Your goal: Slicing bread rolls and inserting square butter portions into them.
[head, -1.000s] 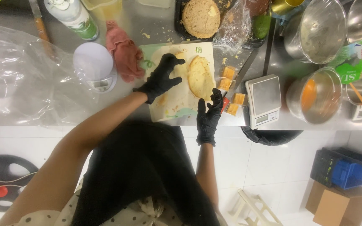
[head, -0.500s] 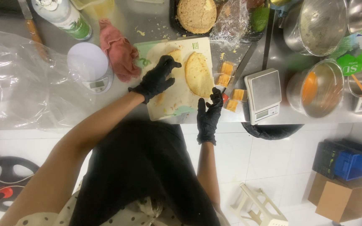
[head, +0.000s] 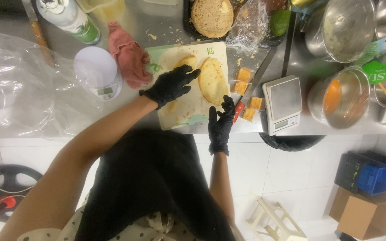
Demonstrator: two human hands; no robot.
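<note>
The person stands at a steel counter (head: 166, 20) with both hands in black gloves; the cutting board (head: 188, 111), pale and smeared, lies at the counter's near edge and everything else sits around it. On the board's right half lies a flat, golden round of bread (head: 213, 80), slightly tilted along its length; a smaller piece of bread (head: 185, 60) shows just to its left, partly under the fingers. The left hand (head: 170, 85) rests over the middle of the board with its fingers spread, the fingertips touching the left edge of the flat round; it grips nothing. The right hand (head: 220, 125) is at the board's near right corner, fingers loosely open and raised toward the round's near end; whether they touch it I cannot tell.

Just right of the board lie several small orange squares in clear wrap (head: 243, 80), and beyond them a white kitchen scale (head: 283, 102); further right stands a steel pot with something orange inside (head: 340, 98). Left of the board a pink cloth (head: 128, 56) lies crumpled, touching the board's far left corner; next to that sits a round white scale (head: 98, 71), and well left a sheet of clear plastic (head: 18, 85). Behind the board a dark tray holds a large browned round of bread (head: 211, 17); a white bottle with a green label (head: 68, 18) stands at the back left.
</note>
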